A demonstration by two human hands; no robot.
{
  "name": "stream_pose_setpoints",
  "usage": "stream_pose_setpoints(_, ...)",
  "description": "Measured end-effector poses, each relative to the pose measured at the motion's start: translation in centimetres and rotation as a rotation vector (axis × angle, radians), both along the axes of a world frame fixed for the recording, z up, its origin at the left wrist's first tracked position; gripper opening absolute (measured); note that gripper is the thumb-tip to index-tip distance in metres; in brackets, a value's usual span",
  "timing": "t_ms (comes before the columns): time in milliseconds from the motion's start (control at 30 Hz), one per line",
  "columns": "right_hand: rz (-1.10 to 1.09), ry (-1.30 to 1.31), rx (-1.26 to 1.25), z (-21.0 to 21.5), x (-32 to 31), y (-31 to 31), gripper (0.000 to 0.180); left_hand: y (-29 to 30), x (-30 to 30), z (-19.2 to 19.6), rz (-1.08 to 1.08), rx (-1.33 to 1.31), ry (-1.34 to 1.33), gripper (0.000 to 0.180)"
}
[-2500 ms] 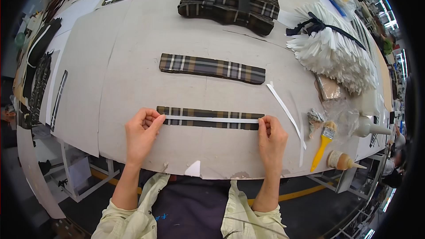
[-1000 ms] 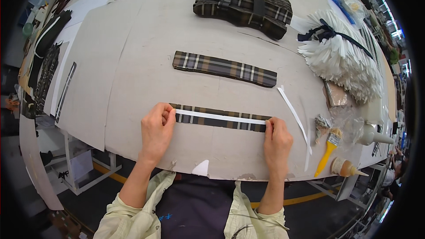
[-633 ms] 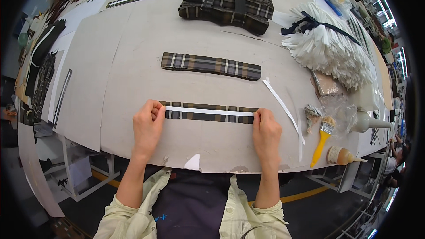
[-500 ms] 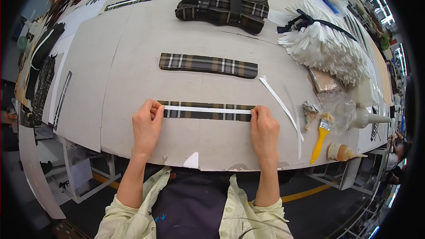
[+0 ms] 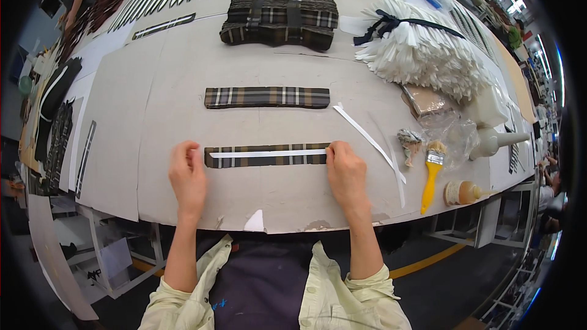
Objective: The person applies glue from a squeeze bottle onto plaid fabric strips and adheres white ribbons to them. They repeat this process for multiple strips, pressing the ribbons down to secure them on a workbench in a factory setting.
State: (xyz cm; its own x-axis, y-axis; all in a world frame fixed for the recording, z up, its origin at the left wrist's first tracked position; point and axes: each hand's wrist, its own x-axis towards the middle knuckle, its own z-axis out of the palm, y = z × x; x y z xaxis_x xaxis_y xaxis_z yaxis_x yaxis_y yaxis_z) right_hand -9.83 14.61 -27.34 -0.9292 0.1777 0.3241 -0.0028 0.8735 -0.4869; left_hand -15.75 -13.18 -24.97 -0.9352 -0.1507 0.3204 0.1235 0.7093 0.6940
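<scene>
A plaid fabric strip (image 5: 244, 162) in brown, black and white lies crosswise in front of me, with a narrow white strip (image 5: 269, 154) running lengthwise along it. The white strip's pointed left end rests bare on the fabric. My right hand (image 5: 347, 171) pinches the right end of the white strip against the plaid; its fingertips hide that end. Just off the fabric's left end, my left hand (image 5: 188, 177) is slightly blurred, fingers loosely bent and apart, holding nothing. Farther back lies a stack of plaid strips (image 5: 267, 98).
A tied plaid bundle (image 5: 278, 21) and a tied bundle of white strips (image 5: 422, 52) stand farther back. To the right are loose white strips (image 5: 370, 140), a yellow-handled brush (image 5: 431, 177), a glue bottle (image 5: 465, 193) and a white squeeze bottle (image 5: 492, 142). Another person (image 5: 76, 0) is at far left.
My left hand has let go of the strip's left end and moved off to the left. My right hand still pinches the right end. The whole view has shifted a little.
</scene>
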Motion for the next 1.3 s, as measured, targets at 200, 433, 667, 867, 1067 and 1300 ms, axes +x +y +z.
stream_pose_setpoints(200,0.028,0.037,0.029,-0.1,-0.1,-0.1,0.01,11.0,3.6,0.8,-0.711,-0.249,0.243,0.043)
stream_pose_setpoints(433,-0.168,0.022,-0.009,1.2,0.5,0.2,0.006,13.5,3.4,-2.0,-0.712,-0.365,0.233,0.044)
stream_pose_setpoints(667,0.022,0.156,0.053,0.5,2.2,-0.6,0.033,13.2,3.3,-2.3,-0.714,-0.327,0.263,0.044)
stream_pose_setpoints(867,0.03,0.153,0.135,0.5,2.1,-0.8,0.033,11.0,3.8,-2.1,-0.691,-0.3,0.26,0.045)
stream_pose_setpoints(1067,0.031,0.158,0.165,0.6,2.2,-1.5,0.033,3.9,3.8,-1.8,-0.593,-0.36,0.215,0.044)
stream_pose_setpoints(1300,0.036,0.146,0.172,0.9,2.3,-1.8,0.03,-2.9,3.3,-0.8,-0.422,-0.407,0.154,0.037)
